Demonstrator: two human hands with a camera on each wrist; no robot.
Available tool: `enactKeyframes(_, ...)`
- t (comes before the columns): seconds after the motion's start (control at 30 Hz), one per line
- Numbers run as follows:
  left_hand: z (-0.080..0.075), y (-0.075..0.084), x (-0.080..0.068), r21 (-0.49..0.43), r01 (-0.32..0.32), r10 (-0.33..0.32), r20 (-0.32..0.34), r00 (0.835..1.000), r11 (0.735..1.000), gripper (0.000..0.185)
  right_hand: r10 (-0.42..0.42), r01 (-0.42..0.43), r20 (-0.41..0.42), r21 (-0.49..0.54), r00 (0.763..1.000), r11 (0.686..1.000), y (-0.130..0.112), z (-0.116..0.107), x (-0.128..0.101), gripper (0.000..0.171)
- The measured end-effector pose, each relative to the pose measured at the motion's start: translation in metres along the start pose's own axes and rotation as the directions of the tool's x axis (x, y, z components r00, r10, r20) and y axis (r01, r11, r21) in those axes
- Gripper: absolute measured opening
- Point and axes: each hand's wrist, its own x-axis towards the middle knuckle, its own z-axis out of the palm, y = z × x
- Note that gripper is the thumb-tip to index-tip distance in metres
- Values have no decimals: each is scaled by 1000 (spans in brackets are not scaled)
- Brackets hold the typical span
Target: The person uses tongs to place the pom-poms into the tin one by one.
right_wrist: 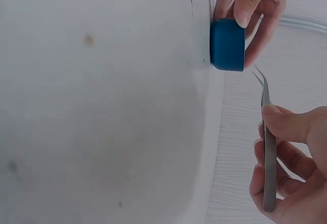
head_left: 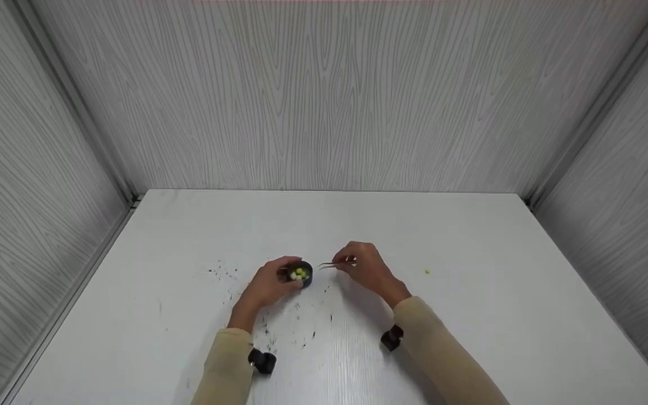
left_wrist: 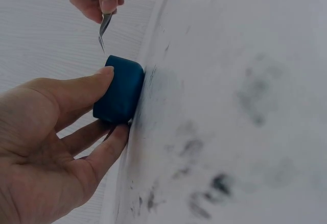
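Observation:
A small dark blue cup [head_left: 302, 274] stands on the white table [head_left: 470, 236] with several green and white beads inside. My left hand [head_left: 270, 283] grips the cup [left_wrist: 120, 95] between thumb and fingers. My right hand [head_left: 368, 269] pinches thin metal tweezers [head_left: 335, 264], whose open tips hover just right of the cup's rim. In the right wrist view the tweezers [right_wrist: 266, 132] point at the cup [right_wrist: 228, 44] and hold nothing. One green bead [head_left: 427, 271] lies alone on the table to the right.
Dark specks and smudges [head_left: 223, 272] mark the table left of and below the cup. Grey wood-grain walls [head_left: 324, 95] enclose the table at the back and on both sides. Both forearms wear beige sleeves [head_left: 442, 360] with black wrist mounts [head_left: 391, 338].

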Motion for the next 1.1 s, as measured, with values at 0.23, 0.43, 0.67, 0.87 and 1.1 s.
enactKeyframes(0.23,0,0,-1,-1,-1,1,1,1000,1000,54,47,-48,-8,-12,999,999,11,-16,-8,12)
enactKeyframes(0.43,0,0,-2,-1,-1,1,1,1000,1000,53,61,-61,-19,-8,998,998,22,-31,-18,13)
enactKeyframes(0.67,-1,-2,-3,-11,-17,17,3,1000,1000,54,55,-55,-31,-14,998,998,35,-47,-29,12)
enactKeyframes(0.87,0,-2,-2,3,-31,31,6,1000,1000,54,91,-92,-35,-17,995,996,45,-56,-42,13)
enactKeyframes(1.1,-1,-2,-2,10,-23,23,5,1000,1000,54,109,-111,-49,-31,993,993,55,-65,-53,13)
